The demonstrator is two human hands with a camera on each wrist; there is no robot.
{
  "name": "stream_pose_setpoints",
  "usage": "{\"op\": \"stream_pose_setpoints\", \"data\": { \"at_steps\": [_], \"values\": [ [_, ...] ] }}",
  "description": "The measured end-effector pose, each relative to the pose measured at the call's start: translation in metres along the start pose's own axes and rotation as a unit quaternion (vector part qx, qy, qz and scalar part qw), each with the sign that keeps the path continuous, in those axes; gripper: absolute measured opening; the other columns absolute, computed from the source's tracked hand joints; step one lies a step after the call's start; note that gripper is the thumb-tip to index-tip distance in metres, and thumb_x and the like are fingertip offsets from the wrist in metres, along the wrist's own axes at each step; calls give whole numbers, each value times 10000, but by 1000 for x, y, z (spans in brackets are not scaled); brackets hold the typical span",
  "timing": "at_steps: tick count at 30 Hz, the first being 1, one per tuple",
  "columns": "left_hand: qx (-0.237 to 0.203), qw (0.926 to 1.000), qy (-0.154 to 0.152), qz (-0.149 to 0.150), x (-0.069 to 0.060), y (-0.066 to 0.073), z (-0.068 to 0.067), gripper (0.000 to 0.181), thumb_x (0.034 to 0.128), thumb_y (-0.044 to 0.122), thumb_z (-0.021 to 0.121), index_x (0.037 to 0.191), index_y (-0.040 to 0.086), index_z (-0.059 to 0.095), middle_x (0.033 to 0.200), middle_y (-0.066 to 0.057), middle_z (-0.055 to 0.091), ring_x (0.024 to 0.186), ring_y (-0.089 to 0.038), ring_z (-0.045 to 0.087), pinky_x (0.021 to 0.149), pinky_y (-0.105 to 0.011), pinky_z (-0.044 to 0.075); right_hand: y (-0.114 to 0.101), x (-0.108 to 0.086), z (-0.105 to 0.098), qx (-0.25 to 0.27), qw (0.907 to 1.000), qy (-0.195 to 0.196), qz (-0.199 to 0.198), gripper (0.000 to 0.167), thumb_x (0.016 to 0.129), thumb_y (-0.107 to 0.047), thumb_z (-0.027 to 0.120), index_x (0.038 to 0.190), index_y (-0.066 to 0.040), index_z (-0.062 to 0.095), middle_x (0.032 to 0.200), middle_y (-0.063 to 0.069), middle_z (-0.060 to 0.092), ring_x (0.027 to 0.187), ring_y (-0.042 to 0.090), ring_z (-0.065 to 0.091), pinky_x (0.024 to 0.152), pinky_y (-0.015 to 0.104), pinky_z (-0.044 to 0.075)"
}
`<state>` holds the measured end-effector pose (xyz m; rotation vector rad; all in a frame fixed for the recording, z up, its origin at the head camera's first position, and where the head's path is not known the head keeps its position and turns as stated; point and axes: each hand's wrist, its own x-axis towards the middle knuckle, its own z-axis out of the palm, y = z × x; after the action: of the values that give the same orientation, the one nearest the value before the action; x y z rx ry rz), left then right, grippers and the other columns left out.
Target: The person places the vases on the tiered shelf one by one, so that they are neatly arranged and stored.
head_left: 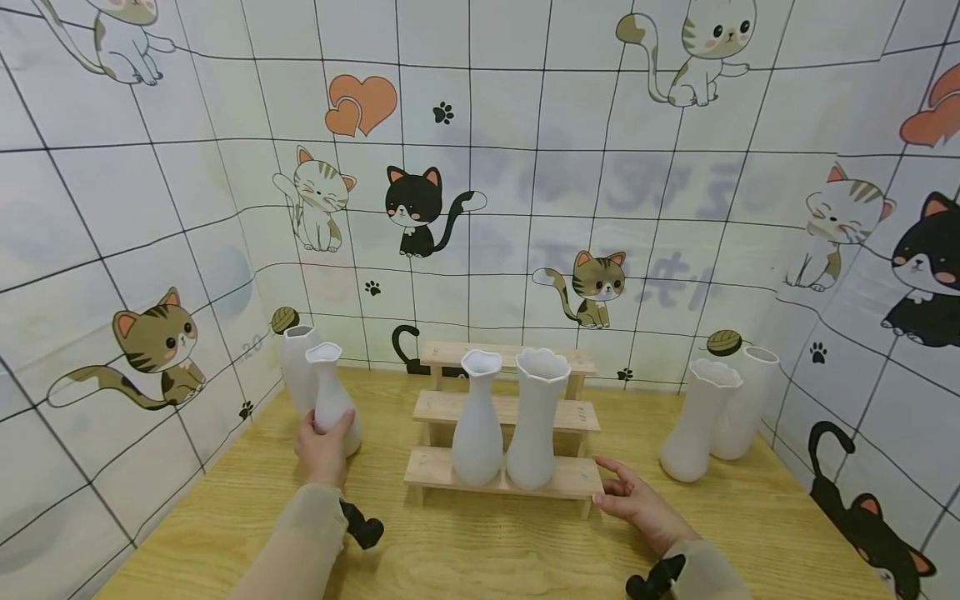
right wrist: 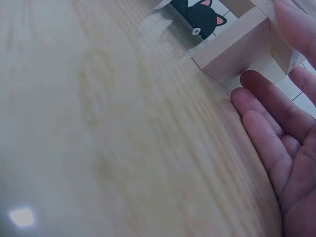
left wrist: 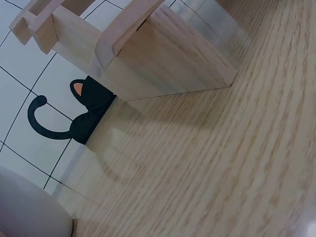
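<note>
At the left, my left hand grips the lower body of a white vase with a flared rim. That vase also shows as a rounded white edge in the left wrist view. My right hand pinches the right end of the lowest step of a three-tier wooden stand, thumb in front and index finger behind. Its other fingers are loosely bent below the plank. Upright on that step are a narrow-necked white vase and a wider ruffle-rimmed white vase.
Behind the held vase stands another white vase. Two more, a ruffled one and a plain-rimmed one, stand at the right. The wood-grain table meets cat-patterned walls at the back and sides.
</note>
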<state>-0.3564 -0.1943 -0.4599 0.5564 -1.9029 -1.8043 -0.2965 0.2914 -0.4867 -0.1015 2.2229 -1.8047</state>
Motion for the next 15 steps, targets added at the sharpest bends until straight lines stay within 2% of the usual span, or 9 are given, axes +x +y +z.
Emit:
{"op": "stream_pose_setpoints", "data": {
  "at_steps": [9, 15],
  "values": [
    [-116, 9998, -141, -42, 0, -1, 2, 915, 835, 266, 761, 1519, 38, 196, 1463, -266, 186, 1326, -449, 242, 1070, -571, 272, 1, 1, 0, -1, 10000, 24, -15, 787, 916, -270, 671, 1521, -79, 206, 1370, 239, 457, 1189, 304, 501, 1018, 575, 309],
    [271, 9995, -160, 43, 4, -5, 1, 930, 806, 264, 784, 1511, 38, 220, 1459, -274, 223, 1314, -454, 278, 1061, -578, 275, 0, 2, 0, -43, 9999, 92, 40, 788, 907, -278, 682, 1518, -87, 223, 1368, 229, 465, 1190, 300, 500, 1011, 560, 331]
  ]
}}
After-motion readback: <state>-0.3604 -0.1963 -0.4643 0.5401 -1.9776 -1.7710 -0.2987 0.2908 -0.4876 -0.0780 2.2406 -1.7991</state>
